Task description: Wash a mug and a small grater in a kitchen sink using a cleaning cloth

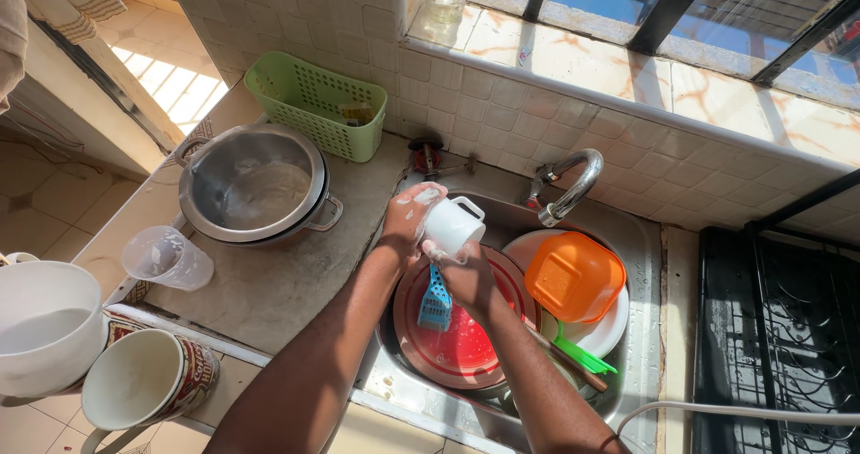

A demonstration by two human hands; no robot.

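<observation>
Left hand [405, 221]: soapy, gripping the white mug [452, 226] over the sink [640, 266].
Right hand [466, 275]: wrapped around a blue scrubber [435, 302] under the mug.
Below: red plate [461, 346], orange lid [573, 277].
Bench [287, 284]: steel pot [255, 190], clear cup [166, 259].

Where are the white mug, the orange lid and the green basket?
white mug [452, 227], head view, on its side wall below the handle.
orange lid [573, 277], head view, middle of its top.
green basket [313, 103], head view, on its perforated front wall.
</observation>
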